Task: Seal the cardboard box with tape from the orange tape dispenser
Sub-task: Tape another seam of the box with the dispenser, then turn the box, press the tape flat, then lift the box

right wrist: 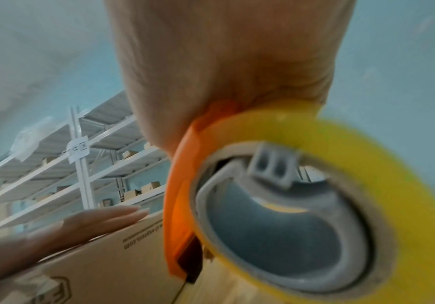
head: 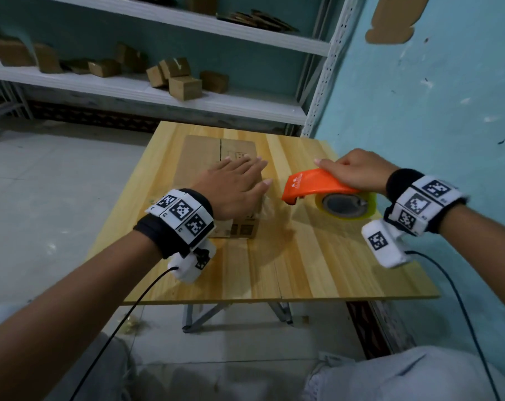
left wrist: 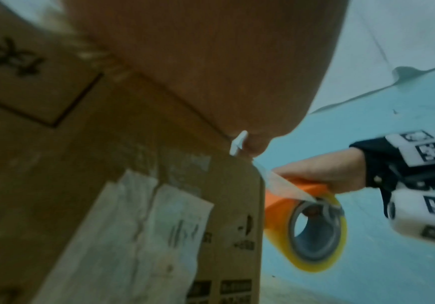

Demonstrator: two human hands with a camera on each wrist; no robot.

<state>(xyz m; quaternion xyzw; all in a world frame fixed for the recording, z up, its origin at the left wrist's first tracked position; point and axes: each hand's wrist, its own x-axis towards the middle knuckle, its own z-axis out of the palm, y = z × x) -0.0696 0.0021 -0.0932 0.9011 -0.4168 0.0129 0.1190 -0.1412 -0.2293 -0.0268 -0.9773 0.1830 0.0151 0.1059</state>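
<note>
From the head view my left hand lies flat, fingers straight, on the cardboard box on the table. My right hand grips the orange tape dispenser just right of the box, nose toward it (the nearer hand). In the left wrist view the dispenser sits beside the box's edge. In the right wrist view the tape roll fills the frame.

Left hand flat, right hand curled

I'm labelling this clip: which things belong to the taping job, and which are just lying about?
In the job:
- box, left hand flat on top
- dispenser with tape roll, gripped by right hand
- table, bearing the box

Lying about:
- small boxes on the shelves
</note>
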